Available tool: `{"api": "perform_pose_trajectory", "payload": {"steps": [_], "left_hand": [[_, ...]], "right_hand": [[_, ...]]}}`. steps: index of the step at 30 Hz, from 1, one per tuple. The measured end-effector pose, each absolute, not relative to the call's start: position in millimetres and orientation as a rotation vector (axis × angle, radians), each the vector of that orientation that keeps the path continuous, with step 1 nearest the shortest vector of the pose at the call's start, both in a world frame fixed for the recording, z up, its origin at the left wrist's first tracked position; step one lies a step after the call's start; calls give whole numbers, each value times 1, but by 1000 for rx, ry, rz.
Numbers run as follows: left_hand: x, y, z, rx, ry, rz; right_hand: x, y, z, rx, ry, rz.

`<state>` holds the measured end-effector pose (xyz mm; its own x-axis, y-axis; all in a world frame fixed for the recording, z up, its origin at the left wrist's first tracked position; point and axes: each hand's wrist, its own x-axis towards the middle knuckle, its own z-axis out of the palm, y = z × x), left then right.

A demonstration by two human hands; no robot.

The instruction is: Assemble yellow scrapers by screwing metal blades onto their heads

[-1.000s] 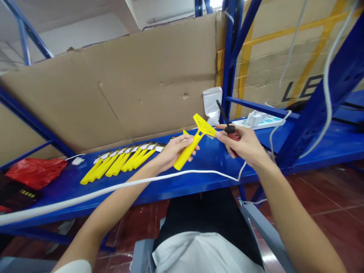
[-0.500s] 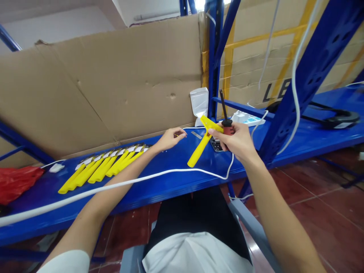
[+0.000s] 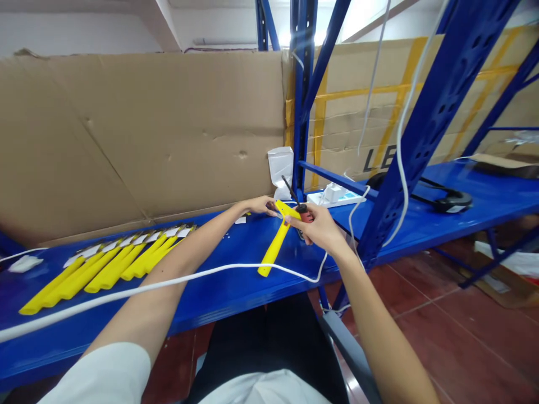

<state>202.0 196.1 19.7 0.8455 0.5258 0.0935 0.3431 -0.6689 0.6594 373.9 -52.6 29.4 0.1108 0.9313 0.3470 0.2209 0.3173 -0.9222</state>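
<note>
My right hand [image 3: 322,227] is closed around a screwdriver [image 3: 306,213] with a red and black handle, its dark shaft pointing up and left. The same hand's thumb and fingers pinch the head of a yellow T-shaped scraper [image 3: 274,247], whose handle slants down toward the front of the shelf. My left hand [image 3: 264,205] is beside the scraper head, fingertips closed on a thin metal strip [image 3: 278,215]; whether it is lifted off the surface I cannot tell. To the left, several yellow scrapers [image 3: 109,269] with white labels lie in a row, partly behind my left forearm.
A white cable [image 3: 185,276] crosses in front of my left arm and the scraper handle. Behind stand a white pouch [image 3: 281,165], a power strip [image 3: 337,196] and a cardboard sheet [image 3: 168,129]. A blue shelf post [image 3: 433,112] rises at right, near my right arm.
My left hand has moved right, to the metal strip beside the scraper head. My right hand still holds the scraper and screwdriver. The view has turned to the right.
</note>
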Motion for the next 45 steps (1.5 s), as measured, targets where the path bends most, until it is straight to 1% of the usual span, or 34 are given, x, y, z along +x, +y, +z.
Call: {"api": "perform_pose_trajectory", "payload": {"steps": [6,11,16,20,24,30,36,45], "left_hand": [[193,199,23,2335,693,311],[176,174,45,2273,740,546],[149,121,83,2151,716,793],[139,79,107,2144,644,750],[142,59,122,2272,605,628],[143,45,133,2468,488,517],[140,39,138,2496,478,356],[133,28,152,2500,449,361]], "right_hand": [[376,-47,25,-1166,-1482,751],[376,-44,22,-1152,-1489,747],[373,-45,24,-1142,-1493,764],[366,-49,27,-1137,-1481,791],[358,-57,33,-1125,-1467,767],[350,-68,43,-1096,-1459,763],[350,-63,37,-1099,-1381,812],[339,-65,37,-958,-1189,843]]}}
